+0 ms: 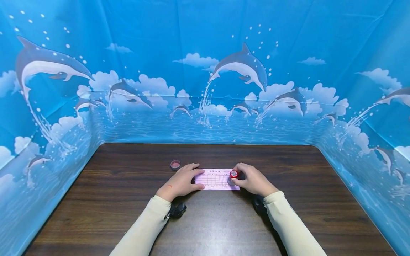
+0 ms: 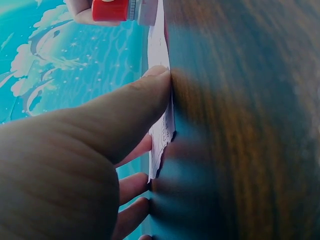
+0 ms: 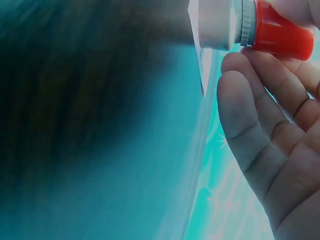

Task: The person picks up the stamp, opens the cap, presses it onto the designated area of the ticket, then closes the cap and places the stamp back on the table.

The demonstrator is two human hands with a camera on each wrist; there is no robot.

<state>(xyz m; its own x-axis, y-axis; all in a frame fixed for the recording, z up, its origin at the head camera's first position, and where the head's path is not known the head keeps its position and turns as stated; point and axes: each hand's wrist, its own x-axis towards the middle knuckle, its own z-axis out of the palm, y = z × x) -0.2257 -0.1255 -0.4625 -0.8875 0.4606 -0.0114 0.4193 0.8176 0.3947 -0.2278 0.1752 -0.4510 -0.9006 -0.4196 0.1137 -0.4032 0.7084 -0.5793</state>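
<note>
A pink printed slip of paper (image 1: pixel 215 180) with a table grid lies flat on the table. My left hand (image 1: pixel 183 180) rests at the slip's left end, thumb and fingers spread and pressing its edge; the left wrist view shows the thumb (image 2: pixel 135 100) on the paper. My right hand (image 1: pixel 255 180) pinches a stamp (image 1: pixel 234 174) with a red top between thumb and fingers, upright over the slip's right part. In the right wrist view the stamp's pale lower body (image 3: pixel 217 22) meets the paper; its stamping face is hidden.
A small round dark-rimmed piece (image 1: pixel 175 164), reddish inside, lies on the table behind my left hand. The dark wood table (image 1: pixel 205 227) is bordered at the back and sides by a blue dolphin-print curtain (image 1: pixel 153 121). A black device (image 1: pixel 177 210) sits at my left wrist.
</note>
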